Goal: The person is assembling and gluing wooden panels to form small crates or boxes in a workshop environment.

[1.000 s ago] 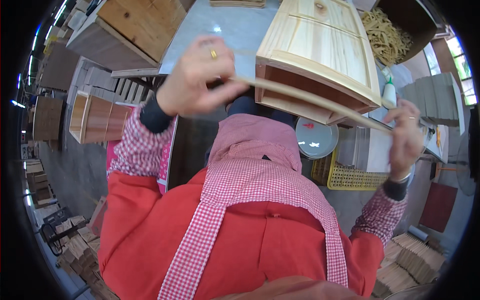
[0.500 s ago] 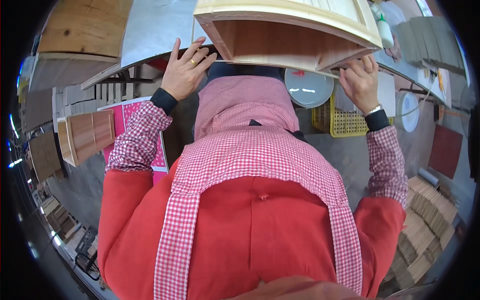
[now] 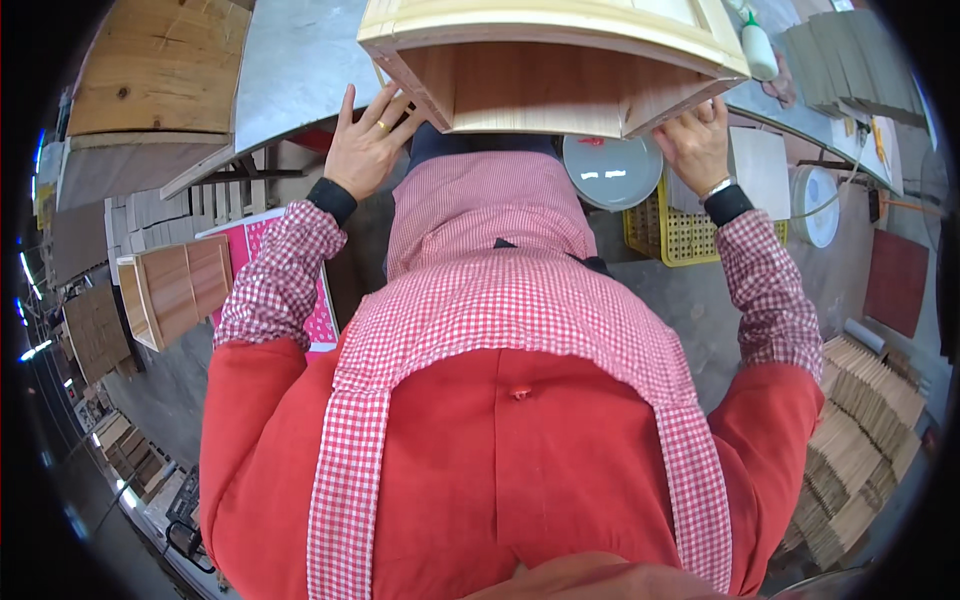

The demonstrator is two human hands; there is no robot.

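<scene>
An open-fronted wooden box (image 3: 550,85) of pale wood sits on the table edge in front of me, its hollow side facing me. My left hand (image 3: 366,150) is at its left lower corner, fingers stretched and spread, a ring on one of them; the fingertips reach the corner. At the opposite lower corner my right hand (image 3: 697,148) has its fingers bent up against the box's edge, the thumb side partly hidden by the box. Whatever lies under the box's bottom edge is hidden.
The grey table (image 3: 300,75) bears a wooden crate (image 3: 155,75) at left, a white bottle (image 3: 759,50) and stacked grey boards (image 3: 850,62) at right. Below stand a lidded bucket (image 3: 612,180), a yellow basket (image 3: 655,235) and another wooden box (image 3: 180,285).
The box has shifted slightly left and toward me. The thin pale strip below its front edge no longer shows. My right hand has moved left with the box; the left hand's fingers have spread.
</scene>
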